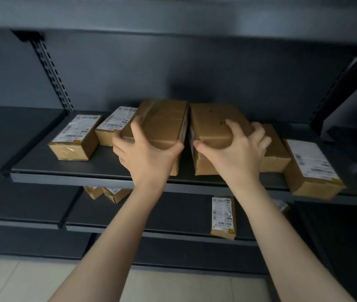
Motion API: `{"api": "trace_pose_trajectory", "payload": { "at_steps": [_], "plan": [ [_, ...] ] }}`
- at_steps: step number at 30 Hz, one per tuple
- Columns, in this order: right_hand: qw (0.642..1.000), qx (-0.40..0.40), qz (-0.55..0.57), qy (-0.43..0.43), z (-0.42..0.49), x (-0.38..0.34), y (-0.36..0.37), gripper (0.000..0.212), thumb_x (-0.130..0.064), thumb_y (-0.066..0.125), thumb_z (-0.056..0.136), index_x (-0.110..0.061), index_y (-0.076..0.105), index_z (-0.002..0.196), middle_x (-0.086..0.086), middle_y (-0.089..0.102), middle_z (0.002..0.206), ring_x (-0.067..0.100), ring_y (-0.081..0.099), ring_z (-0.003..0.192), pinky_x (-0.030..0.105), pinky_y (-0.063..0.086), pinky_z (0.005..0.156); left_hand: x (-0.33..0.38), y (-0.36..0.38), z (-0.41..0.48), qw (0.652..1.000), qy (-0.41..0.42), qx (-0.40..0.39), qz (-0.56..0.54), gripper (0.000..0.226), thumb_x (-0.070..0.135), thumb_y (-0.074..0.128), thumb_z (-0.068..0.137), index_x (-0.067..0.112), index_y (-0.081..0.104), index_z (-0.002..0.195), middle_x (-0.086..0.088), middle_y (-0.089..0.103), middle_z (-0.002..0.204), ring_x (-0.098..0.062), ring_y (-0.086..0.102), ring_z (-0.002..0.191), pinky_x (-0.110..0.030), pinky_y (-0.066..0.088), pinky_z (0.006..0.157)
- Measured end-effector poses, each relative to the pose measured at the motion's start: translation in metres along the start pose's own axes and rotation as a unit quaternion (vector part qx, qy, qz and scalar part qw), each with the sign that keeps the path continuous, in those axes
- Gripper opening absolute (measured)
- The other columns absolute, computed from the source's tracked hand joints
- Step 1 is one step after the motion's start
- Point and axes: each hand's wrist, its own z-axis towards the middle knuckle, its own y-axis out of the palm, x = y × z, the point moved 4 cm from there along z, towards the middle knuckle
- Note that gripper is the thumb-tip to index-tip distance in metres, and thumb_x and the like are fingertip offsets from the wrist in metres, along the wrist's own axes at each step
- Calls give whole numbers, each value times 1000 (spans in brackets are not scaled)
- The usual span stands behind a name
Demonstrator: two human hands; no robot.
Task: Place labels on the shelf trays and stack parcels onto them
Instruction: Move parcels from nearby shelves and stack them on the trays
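Note:
Two brown cardboard parcels stand side by side in the middle of the dark shelf tray [68, 168]. My left hand [146, 153] grips the near end of the left parcel [164, 123], which rests on top of another box. My right hand [236, 149] grips the near end of the right parcel [214, 123], which also lies on a box beneath it. More parcels with white labels lie on the same tray: one at the left [75, 137], one behind it [113, 125], one at the right [313, 168], and a plain one [274, 149] beside my right hand.
A lower shelf holds a labelled parcel [223, 216] on the right and two small boxes [108, 192] under the tray's front edge. An upper shelf [173, 16] overhangs. A slotted upright [51, 70] stands at the left. Light floor tiles [20, 280] show below.

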Motion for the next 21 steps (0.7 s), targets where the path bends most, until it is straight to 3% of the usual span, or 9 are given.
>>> {"api": "trace_pose_trajectory", "payload": {
  "at_steps": [9,13,21],
  "plan": [
    [998,-35,38,-20,-70,-15,-117,91,-78,62,58,-35,42,136,8,15,151,30,16,131,47,28,105,58,-109,-78,999,-18,26,20,94,60,76,54,30,32,131,-20,25,139,-39,25,128,-58,30,104],
    [997,-46,48,-34,-100,-28,-185,90,-80,60,58,-35,43,134,8,18,149,32,18,129,49,34,102,92,-169,-118,999,-25,21,31,93,61,74,54,33,31,132,-18,25,137,-37,25,126,-53,27,106],
    [994,-21,73,-76,-131,-69,-315,90,-82,57,58,-35,44,133,9,19,148,30,18,127,46,30,105,185,-285,-164,998,27,51,16,91,63,74,57,36,29,132,-15,25,137,-36,24,126,-52,24,105]
  ]
}}
